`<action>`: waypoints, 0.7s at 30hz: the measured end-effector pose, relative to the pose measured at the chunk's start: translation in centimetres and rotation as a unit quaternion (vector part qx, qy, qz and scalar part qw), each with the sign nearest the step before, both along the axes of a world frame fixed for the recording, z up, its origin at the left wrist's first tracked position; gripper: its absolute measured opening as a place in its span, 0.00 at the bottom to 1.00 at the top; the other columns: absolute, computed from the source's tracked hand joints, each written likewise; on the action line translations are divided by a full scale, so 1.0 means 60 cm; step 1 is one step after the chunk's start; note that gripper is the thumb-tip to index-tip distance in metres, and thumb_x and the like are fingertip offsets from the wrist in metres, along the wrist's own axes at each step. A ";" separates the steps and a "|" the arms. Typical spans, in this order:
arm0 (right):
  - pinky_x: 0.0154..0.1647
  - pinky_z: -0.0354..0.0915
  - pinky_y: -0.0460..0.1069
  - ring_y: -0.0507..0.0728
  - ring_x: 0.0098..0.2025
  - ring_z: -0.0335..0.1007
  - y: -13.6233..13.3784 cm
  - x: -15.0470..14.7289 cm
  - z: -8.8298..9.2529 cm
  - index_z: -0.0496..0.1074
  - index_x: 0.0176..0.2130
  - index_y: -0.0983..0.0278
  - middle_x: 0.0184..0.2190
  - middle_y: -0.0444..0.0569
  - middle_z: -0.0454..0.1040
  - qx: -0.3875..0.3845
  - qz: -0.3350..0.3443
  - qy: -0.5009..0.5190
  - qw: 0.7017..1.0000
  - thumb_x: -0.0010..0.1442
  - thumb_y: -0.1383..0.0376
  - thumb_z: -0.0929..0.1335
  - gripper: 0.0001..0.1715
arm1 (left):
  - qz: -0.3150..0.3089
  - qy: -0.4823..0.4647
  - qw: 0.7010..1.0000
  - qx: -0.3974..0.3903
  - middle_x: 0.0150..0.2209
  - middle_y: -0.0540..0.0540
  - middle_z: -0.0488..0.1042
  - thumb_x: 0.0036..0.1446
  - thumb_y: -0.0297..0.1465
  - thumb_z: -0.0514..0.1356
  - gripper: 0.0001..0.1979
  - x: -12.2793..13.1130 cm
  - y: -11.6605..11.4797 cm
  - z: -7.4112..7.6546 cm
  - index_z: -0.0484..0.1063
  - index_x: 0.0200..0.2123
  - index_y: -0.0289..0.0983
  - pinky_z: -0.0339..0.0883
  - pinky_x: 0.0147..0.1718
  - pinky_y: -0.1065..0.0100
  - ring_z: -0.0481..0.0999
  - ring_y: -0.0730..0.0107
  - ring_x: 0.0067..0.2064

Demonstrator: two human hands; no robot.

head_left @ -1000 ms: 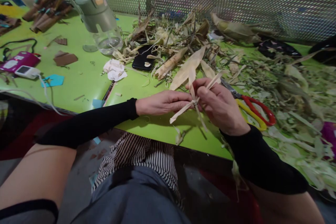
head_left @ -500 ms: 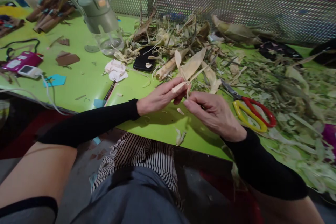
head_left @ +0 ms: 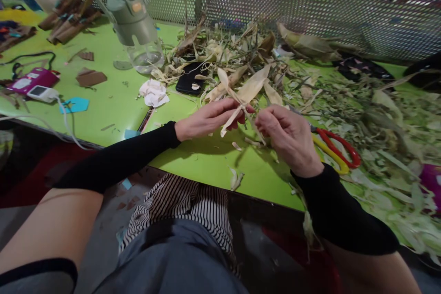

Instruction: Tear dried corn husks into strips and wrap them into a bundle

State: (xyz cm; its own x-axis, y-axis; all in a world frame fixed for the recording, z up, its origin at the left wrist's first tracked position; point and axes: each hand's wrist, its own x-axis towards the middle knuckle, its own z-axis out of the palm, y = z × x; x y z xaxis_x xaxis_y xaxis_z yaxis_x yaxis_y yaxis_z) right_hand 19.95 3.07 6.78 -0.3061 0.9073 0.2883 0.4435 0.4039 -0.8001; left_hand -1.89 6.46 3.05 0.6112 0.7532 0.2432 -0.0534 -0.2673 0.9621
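Knotted husk strips (head_left: 243, 107): held above the green table (head_left: 193, 161), between both hands. Left hand (head_left: 206, 121): fingertips pinching near the knot; thumb contact hard to make out. Right hand (head_left: 291, 138): fingers curled just beside the strips, tips obscured; cannot tell if pinching a loose end or slack. Scissors (head_left: 324, 135): blades mostly hidden behind right hand. Black phone (head_left: 189, 83): partly covered by husk scraps (head_left: 220, 50). Purple object (head_left: 430, 183): cut off at right edge of view; not identifiable.

Wears blk forearm sleeves (head_left: 119, 161), gry-blue top (head_left: 168, 257) & b/w striped bottoms (head_left: 177, 200).
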 end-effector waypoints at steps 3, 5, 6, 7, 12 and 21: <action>0.25 0.55 0.50 0.52 0.24 0.60 0.008 0.003 -0.005 0.72 0.29 0.60 0.24 0.44 0.68 -0.025 0.005 0.002 1.000 0.65 0.35 0.68 0.33 | 0.035 0.023 0.997 0.058 0.49 0.41 0.78 0.72 0.46 0.57 0.21 0.003 0.011 -0.011 0.80 0.52 0.37 0.73 0.46 0.67 0.75 0.69 0.44; 0.25 0.56 0.49 0.51 0.25 0.60 0.010 0.002 -0.009 0.73 0.30 0.60 0.25 0.44 0.70 -0.027 0.016 0.002 1.000 0.64 0.37 0.71 0.30 | 0.088 0.045 0.989 0.110 0.52 0.40 0.77 0.70 0.43 0.59 0.17 0.004 0.016 -0.013 0.82 0.49 0.38 0.72 0.52 0.65 0.75 0.66 0.50; 0.25 0.56 0.49 0.51 0.25 0.60 0.011 0.001 -0.011 0.74 0.31 0.60 0.25 0.43 0.70 -0.025 0.018 0.005 1.000 0.64 0.39 0.72 0.28 | 0.114 0.060 0.983 0.131 0.52 0.40 0.78 0.69 0.40 0.61 0.15 0.005 0.017 -0.012 0.83 0.48 0.37 0.71 0.55 0.64 0.74 0.64 0.52; 0.25 0.56 0.49 0.51 0.24 0.60 0.011 0.000 -0.013 0.74 0.32 0.60 0.25 0.43 0.70 -0.021 0.016 0.007 1.000 0.64 0.41 0.73 0.27 | 0.134 0.077 0.978 0.142 0.51 0.41 0.78 0.67 0.38 0.62 0.14 0.005 0.016 -0.010 0.83 0.47 0.37 0.70 0.56 0.62 0.74 0.63 0.53; 0.25 0.57 0.48 0.51 0.25 0.62 0.016 0.001 -0.020 0.76 0.31 0.60 0.25 0.43 0.72 -0.009 -0.005 -0.015 1.000 0.66 0.45 0.73 0.23 | 0.075 0.076 0.994 -0.026 0.40 0.44 0.79 0.69 0.38 0.58 0.18 0.003 -0.001 0.013 0.78 0.53 0.33 0.72 0.41 0.67 0.74 0.71 0.38; 0.41 0.70 0.57 0.62 0.41 0.75 0.027 0.015 -0.036 0.79 0.44 0.57 0.41 0.52 0.81 0.188 -0.099 -0.093 0.973 0.68 0.55 0.72 0.09 | 0.095 -0.094 0.960 -0.248 0.39 0.45 0.83 0.68 0.29 0.64 0.06 0.018 0.003 0.011 0.74 0.46 0.33 0.77 0.46 0.67 0.83 0.74 0.40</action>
